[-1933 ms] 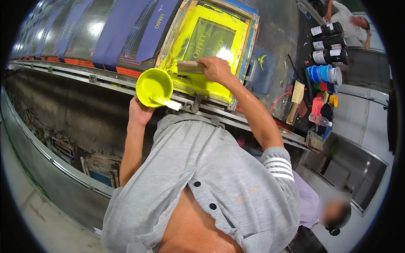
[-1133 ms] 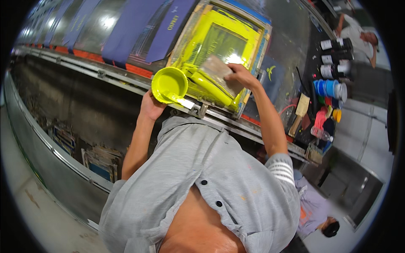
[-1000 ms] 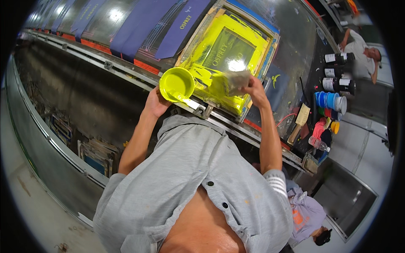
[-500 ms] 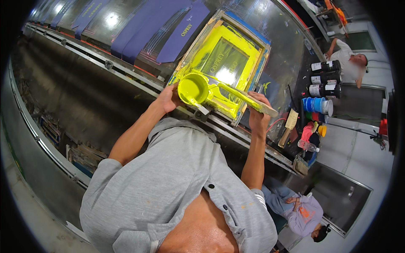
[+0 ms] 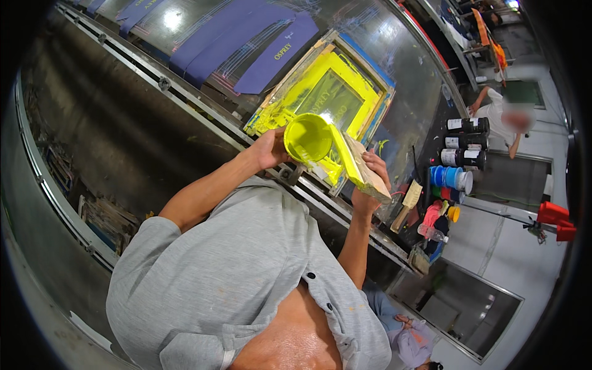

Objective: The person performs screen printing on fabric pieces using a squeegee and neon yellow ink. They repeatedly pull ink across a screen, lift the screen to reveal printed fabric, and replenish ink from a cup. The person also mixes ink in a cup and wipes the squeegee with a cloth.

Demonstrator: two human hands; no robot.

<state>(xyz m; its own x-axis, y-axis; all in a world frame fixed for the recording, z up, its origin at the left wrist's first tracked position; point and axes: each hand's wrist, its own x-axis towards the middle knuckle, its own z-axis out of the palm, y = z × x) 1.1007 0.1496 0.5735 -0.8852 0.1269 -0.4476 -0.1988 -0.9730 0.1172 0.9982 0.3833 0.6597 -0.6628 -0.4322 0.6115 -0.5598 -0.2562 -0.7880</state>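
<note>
My left hand (image 5: 269, 149) is closed around the left side of a cup (image 5: 308, 134) smeared with bright yellow-green ink inside and out; its mouth faces me. In my right hand (image 5: 375, 174) is a squeegee (image 5: 364, 169), a wooden-backed bar whose near face is thick with the same ink. The squeegee's far end is close against the cup's right rim, over the near edge of a screen-printing frame (image 5: 368, 86). Ink covers the frame's borders around a darker mesh window (image 5: 333, 98). How the fingers sit behind the squeegee is partly hidden.
Purple cut pieces (image 5: 280, 55) lie on the long printing table left of the frame. To the right are an ink-stained brush (image 5: 407, 203), black tubs (image 5: 467, 142), blue tubs (image 5: 450, 177) and a plastic bottle (image 5: 433, 233). A metal rail (image 5: 209, 115) edges the table. Two other people are at the right.
The cup has shifted right, its mouth turned more toward me. The squeegee has swung steeper and closer to the cup, showing its wooden side. My right hand has come nearer and left.
</note>
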